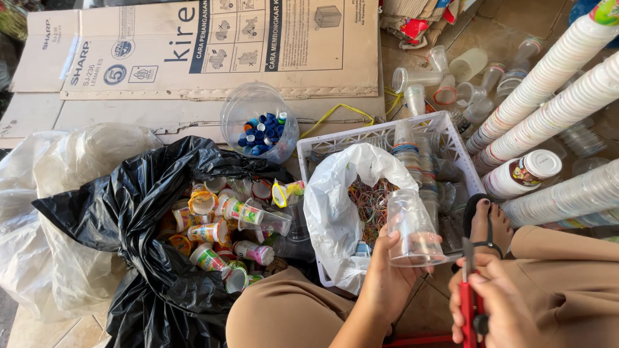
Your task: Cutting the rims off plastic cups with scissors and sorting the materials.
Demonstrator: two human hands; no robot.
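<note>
My left hand (387, 277) grips a clear plastic cup (412, 227), held upside down over the edge of a white plastic crate (451, 132). My right hand (500, 303) is closed around a red-handled cutter (469, 296) whose blade points up, just right of the cup. A white plastic bag (335, 206) of tangled coloured rings sits inside the crate below the cup. My bent knees in tan trousers frame both hands.
A black bag (129, 206) at left holds several printed used cups. A clear tub (258, 122) contains blue caps. Long stacks of white cups (554, 96) lie at right. Flattened cardboard (213, 51) covers the far floor. A sandalled foot (487, 222) rests beside the crate.
</note>
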